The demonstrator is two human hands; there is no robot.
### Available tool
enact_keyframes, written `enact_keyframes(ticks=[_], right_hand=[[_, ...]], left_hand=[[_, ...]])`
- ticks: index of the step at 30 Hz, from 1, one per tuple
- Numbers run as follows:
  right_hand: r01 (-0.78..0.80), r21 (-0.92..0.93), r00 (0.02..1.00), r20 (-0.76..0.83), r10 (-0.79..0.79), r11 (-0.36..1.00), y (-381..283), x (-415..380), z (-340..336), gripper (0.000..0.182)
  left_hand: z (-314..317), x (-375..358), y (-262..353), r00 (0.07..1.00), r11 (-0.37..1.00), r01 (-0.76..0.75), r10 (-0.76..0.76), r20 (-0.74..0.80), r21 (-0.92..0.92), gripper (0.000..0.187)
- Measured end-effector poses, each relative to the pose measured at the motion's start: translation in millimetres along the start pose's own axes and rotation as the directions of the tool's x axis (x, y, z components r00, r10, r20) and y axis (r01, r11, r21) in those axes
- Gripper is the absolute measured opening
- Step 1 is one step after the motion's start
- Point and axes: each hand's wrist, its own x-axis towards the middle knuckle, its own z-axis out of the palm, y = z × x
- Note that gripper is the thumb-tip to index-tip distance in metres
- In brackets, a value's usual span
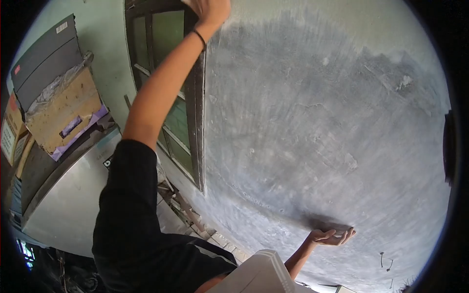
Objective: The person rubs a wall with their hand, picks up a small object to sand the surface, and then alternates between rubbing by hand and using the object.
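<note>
White box corner (266, 271) nearest, right hand (331, 238) grip released against wall (317, 122), left hand (207, 10) grasping window frame (198, 122) edge

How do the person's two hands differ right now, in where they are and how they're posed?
The left hand is raised high on a long, bare forearm, against the dark window frame; the right hand sits low by the grey plastered wall. The left hand looks curled, with a dark band at its wrist; the right hand is open, palm up, fingers spread. Neither plainly holds anything.

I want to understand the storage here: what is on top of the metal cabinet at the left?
On the metal cabinet lies an open cardboard box with plastic wrap and a purple liner. More boxes stand beside it. The box's contents are hidden.
</note>
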Motion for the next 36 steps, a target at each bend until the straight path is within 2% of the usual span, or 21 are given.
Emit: enact_keyframes(ticks=[4, 6, 8, 10, 11, 14, 16, 18, 20, 22, 23, 26, 27, 28, 30, 31, 32, 34, 35, 36], right_hand=[[-0.03, -0.035, 0.999, 0.031, 0.031, 0.999, -8, 1, -3, 0.041], [-0.017, -0.028, 0.999, 0.029, 0.018, 0.999, -6, 2, 1, 0.041], [-0.03, -0.043, 0.999, 0.033, 0.032, 0.999, -7, 0, -1, 0.041], [-0.038, -0.044, 0.999, 0.024, 0.039, 0.998, -7, 0, 0, 0.041], [-0.043, -0.04, 0.999, 0.027, 0.044, 0.998, -7, -1, 0, 0.041], [-0.051, -0.05, 0.998, 0.038, 0.052, 0.997, -10, 1, 0, 0.041], [-0.029, -0.048, 0.998, 0.046, 0.032, 0.998, -8, 1, -2, 0.042], [-0.029, -0.051, 0.999, 0.027, 0.03, 0.998, -4, -2, 0, 0.042], [-0.05, -0.033, 0.998, 0.03, 0.051, 0.998, -4, -4, -1, 0.043], [-0.058, -0.052, 0.998, 0.031, 0.06, 0.997, -10, -4, -4, 0.043], [-0.044, -0.054, 0.998, 0.044, 0.047, 0.998, -10, 1, -1, 0.043], [-0.06, -0.053, 0.998, 0.031, 0.062, 0.997, -10, 0, 0, 0.042], [-0.07, -0.057, 0.997, 0.032, 0.072, 0.996, -10, -2, 0, 0.042], [-0.057, -0.039, 0.998, 0.034, 0.058, 0.998, -11, 0, 1, 0.042], [-0.043, -0.029, 0.999, 0.032, 0.044, 0.999, -12, -2, -3, 0.042], [-0.05, -0.039, 0.999, 0.018, 0.051, 0.998, -11, -2, 1, 0.041], [-0.051, -0.04, 0.998, 0.024, 0.052, 0.998, -9, -1, 1, 0.041], [-0.067, -0.022, 0.998, 0.02, 0.067, 0.998, -9, -2, 3, 0.041], [-0.096, -0.011, 0.995, 0.007, 0.096, 0.995, -9, -3, 2, 0.041], [-0.103, -0.017, 0.995, 0.004, 0.103, 0.995, -9, -4, 0, 0.041]], left_hand=[[-8, -27, -3, 0.996, 0.998, 0.052, -0.05, 0.068, -0.033, 0.057], [-3, -2, -2, 0.995, 0.992, -0.092, 0.089, 0.041, 0.089, 0.057], [2, 9, 0, 0.995, 0.994, -0.096, 0.096, -0.018, 0.043, 0.057], [-2, -6, 5, 0.998, 1.0, 0.014, -0.014, -0.055, 0.005, 0.058], [-10, -22, 2, 0.999, 0.999, 0.032, -0.032, 0.01, -0.01, 0.059], [-9, -8, 7, 0.997, 0.996, -0.082, 0.082, 0.009, 0.036, 0.06], [-8, -4, 8, 0.998, 0.996, -0.057, 0.057, 0.003, 0.071, 0.06], [-8, -6, 12, 0.999, 1.0, 0.005, -0.005, -0.04, 0.002, 0.06], [-11, -20, 6, 1.0, 1.0, 0.021, -0.021, -0.011, -0.016, 0.061], [-9, -15, 5, 0.992, 0.991, -0.116, 0.112, 0.048, 0.071, 0.061], [-6, -3, 6, 0.977, 0.975, -0.211, 0.211, 0.005, 0.066, 0.061], [-3, 4, 8, 0.988, 0.989, -0.148, 0.148, -0.039, 0.006, 0.061], [-7, -9, 10, 0.996, 0.996, -0.087, 0.087, -0.033, -0.001, 0.062], [-7, -13, 11, 0.995, 0.995, -0.097, 0.096, -0.027, -0.01, 0.062], [-9, -15, 6, 0.996, 0.994, -0.066, 0.06, 0.07, 0.091, 0.063], [-5, -3, 4, 0.986, 0.987, -0.146, 0.14, 0.089, 0.068, 0.063], [-5, 5, 6, 0.988, 0.988, -0.135, 0.128, 0.085, 0.076, 0.063], [1, 15, 14, 0.986, 0.986, -0.164, 0.165, -0.025, 0.021, 0.062], [-1, 9, 15, 0.998, 0.999, -0.047, 0.048, -0.04, 0.012, 0.061], [-3, -5, 8, 0.998, 0.999, -0.053, 0.053, -0.036, 0.006, 0.061]])
